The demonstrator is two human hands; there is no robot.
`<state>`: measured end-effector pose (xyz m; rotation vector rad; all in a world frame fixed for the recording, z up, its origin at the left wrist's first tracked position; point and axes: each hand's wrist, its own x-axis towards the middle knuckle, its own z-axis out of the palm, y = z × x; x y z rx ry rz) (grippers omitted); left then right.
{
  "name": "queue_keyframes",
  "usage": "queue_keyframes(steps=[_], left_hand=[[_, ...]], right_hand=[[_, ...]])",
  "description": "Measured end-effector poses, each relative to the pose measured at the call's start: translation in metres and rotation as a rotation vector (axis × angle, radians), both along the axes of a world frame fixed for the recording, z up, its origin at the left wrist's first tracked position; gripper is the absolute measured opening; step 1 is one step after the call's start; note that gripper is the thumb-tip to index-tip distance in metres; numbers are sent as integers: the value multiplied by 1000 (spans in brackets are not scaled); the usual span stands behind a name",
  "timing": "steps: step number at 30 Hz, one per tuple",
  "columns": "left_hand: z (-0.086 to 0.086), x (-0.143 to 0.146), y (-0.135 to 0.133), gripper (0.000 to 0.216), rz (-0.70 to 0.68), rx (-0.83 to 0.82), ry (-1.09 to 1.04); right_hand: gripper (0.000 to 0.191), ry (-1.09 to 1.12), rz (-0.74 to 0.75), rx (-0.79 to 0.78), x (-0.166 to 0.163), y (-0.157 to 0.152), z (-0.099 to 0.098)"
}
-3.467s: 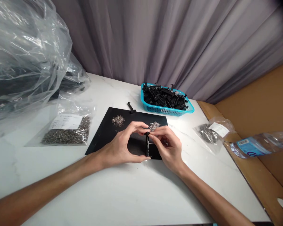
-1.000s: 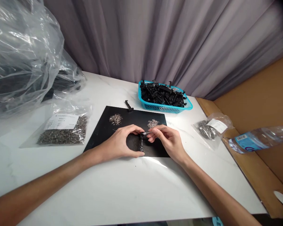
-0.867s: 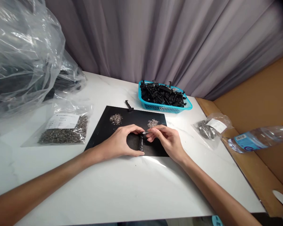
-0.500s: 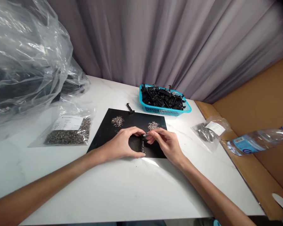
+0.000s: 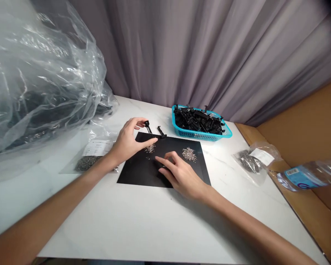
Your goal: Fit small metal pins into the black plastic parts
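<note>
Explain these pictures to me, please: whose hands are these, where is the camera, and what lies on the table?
No machine here: a person works with bare hands, and the camera sits on their head, looking down. The left hand pinches a small black plastic part in its fingers; the right hand rests open on a black mat. On the mat lie two heaps of tiny metal pieces. Behind it stands a blue basket of black parts; bags of metal pieces lie on the white table.
</note>
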<state>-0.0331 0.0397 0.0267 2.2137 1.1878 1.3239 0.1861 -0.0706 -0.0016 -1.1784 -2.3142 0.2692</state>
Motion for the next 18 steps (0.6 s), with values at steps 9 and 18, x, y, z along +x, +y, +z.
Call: queue_keyframes(steps=[9,18], left_hand=[[-11,-9,9,57,53,92,91],[-9,-3,-9,56,-285,-41,294]], right_hand=[[30,-181,-37,165,-39,22,-8],[23,375,-65,-91,14,10,-1]])
